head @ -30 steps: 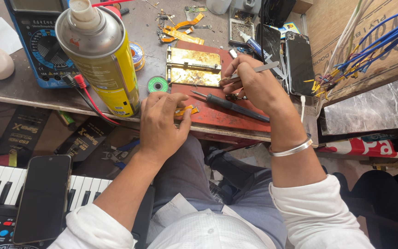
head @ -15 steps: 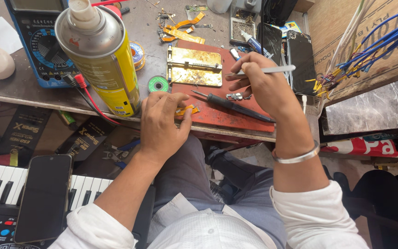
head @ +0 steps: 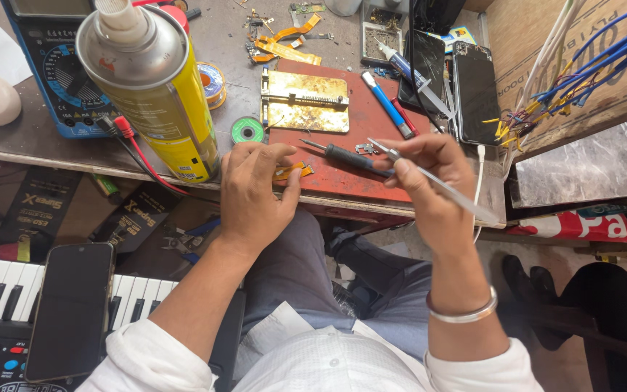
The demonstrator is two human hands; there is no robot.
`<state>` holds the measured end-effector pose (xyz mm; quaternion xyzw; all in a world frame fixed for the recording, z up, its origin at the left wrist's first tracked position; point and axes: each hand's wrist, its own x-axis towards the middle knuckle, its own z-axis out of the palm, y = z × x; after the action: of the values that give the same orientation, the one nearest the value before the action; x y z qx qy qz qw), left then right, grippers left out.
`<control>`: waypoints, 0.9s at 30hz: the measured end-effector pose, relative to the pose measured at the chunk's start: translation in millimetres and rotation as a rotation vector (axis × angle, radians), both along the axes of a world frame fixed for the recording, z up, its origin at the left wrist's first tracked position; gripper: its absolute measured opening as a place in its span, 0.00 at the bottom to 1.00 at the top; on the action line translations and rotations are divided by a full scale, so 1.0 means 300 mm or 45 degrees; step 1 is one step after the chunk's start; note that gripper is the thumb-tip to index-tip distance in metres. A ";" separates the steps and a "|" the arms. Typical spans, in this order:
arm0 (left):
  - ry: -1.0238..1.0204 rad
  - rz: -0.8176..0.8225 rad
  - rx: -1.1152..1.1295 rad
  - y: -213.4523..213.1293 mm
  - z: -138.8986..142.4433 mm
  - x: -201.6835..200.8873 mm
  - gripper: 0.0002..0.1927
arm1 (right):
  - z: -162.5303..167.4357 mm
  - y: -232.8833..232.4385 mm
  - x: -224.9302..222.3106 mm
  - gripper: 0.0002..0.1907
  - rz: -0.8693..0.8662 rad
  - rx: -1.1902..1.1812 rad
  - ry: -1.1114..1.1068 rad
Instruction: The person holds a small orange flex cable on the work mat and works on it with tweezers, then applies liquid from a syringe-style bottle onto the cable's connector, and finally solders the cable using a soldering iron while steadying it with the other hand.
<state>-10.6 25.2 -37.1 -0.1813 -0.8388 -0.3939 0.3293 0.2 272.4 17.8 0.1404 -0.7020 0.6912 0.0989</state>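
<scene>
Head view, tweezers (head: pixel 437 181) pinched in R hand (head: pixel 429 185) fingers (head: pixel 400 168), L hand (head: pixel 252 192) on flex strip (head: pixel 293 171)

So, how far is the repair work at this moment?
Looks done: a phone lies opened on the bench, and loose flex cables are set aside. In hand: the left hand presses an orange flex part onto the red mat, while the right hand holds tweezers lifted above it. Left: the part is not fitted anywhere yet; the screwdriver lies unused.
</scene>
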 end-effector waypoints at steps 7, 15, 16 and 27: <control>0.033 -0.021 0.010 -0.006 0.000 0.005 0.19 | -0.130 -0.050 0.056 0.10 -0.090 0.016 -0.062; -0.016 -0.159 0.174 -0.020 0.018 0.024 0.19 | -0.156 -0.081 0.078 0.08 -0.080 0.032 -0.027; -0.001 -0.169 0.199 -0.018 0.020 0.028 0.19 | -0.154 -0.083 0.082 0.08 -0.087 0.014 -0.017; -0.369 -0.630 0.870 0.014 0.019 0.061 0.21 | -0.134 -0.135 0.099 0.12 -0.063 -0.211 -0.003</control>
<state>7.6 29.4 -31.5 -0.2004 -0.6291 -0.7369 0.1451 29.9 232.1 -22.4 0.1136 -0.6457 0.7445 0.1265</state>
